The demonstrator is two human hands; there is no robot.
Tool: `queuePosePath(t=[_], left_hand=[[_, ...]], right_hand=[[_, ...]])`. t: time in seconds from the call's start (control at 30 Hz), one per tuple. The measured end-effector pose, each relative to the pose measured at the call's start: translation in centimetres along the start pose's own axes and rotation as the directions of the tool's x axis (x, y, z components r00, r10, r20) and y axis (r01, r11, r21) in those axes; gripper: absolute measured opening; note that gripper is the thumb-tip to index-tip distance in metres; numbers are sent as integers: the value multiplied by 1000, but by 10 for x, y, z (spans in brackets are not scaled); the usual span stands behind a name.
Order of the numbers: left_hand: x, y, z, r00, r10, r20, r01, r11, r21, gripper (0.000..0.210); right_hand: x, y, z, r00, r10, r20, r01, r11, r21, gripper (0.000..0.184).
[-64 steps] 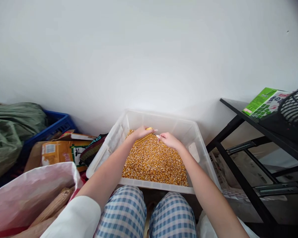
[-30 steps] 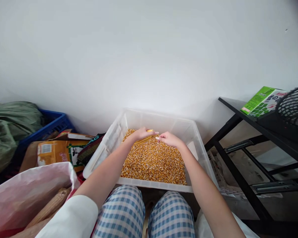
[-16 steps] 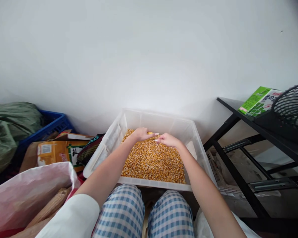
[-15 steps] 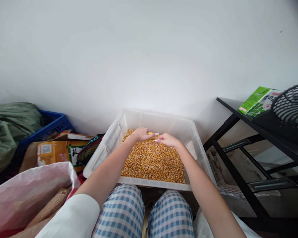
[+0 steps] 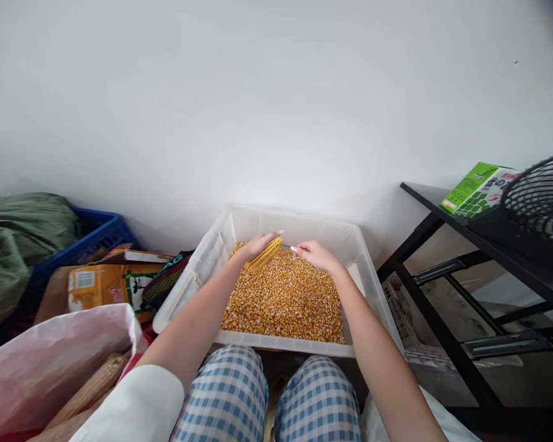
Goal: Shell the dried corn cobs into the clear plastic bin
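My left hand (image 5: 258, 245) is closed round a yellow corn cob (image 5: 265, 254) and holds it tilted above loose kernels. Just to its right, my right hand (image 5: 317, 255) pinches a thin dark rod-like tool (image 5: 286, 247), which points left at the cob. Most of the tool is hidden in the fingers, so its exact kind cannot be made out. Under both hands, a heap of corn kernels (image 5: 286, 307) covers the bottom of a translucent plastic bin (image 5: 299, 348).
At the left stand an open sack (image 5: 64, 334) with whole cobs (image 5: 92, 387), a food packet (image 5: 96, 285) and a blue crate (image 5: 104, 230). To the right is a black metal frame table (image 5: 435, 294) with a green box (image 5: 474, 187) and a fan (image 5: 541, 199). A white wall rises behind.
My left hand has turned and tilted the cob, so its yellow rows now show. My right hand has drawn slightly right, away from the left, and the thin tool has come into sight.
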State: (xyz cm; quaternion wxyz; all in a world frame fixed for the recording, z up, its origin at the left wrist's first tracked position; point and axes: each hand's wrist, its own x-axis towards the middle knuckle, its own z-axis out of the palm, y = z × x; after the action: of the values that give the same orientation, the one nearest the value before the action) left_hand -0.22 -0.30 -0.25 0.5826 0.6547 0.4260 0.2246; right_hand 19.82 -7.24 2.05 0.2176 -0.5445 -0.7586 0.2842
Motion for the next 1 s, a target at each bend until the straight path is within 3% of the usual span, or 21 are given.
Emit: queuePosePath(t=[0.13, 0.27, 0.57, 1.0], left_hand=[[1, 4, -1, 992, -12, 124, 29, 990, -135, 56], [2, 5, 0, 988, 11, 153, 14, 987, -161, 55], [3, 2, -2, 996, 43, 79, -34, 993, -110, 53], [5, 1, -2, 997, 9, 70, -1, 994, -109, 54]], right_hand=[[1, -4, 0, 999, -10, -47, 11, 999, 31, 44], [1, -6, 1, 997, 1, -73, 2, 999, 39, 45], [0, -11, 4, 995, 48, -88, -42, 997, 72, 46], [2, -10, 5, 992, 50, -112, -40, 995, 88, 47]])
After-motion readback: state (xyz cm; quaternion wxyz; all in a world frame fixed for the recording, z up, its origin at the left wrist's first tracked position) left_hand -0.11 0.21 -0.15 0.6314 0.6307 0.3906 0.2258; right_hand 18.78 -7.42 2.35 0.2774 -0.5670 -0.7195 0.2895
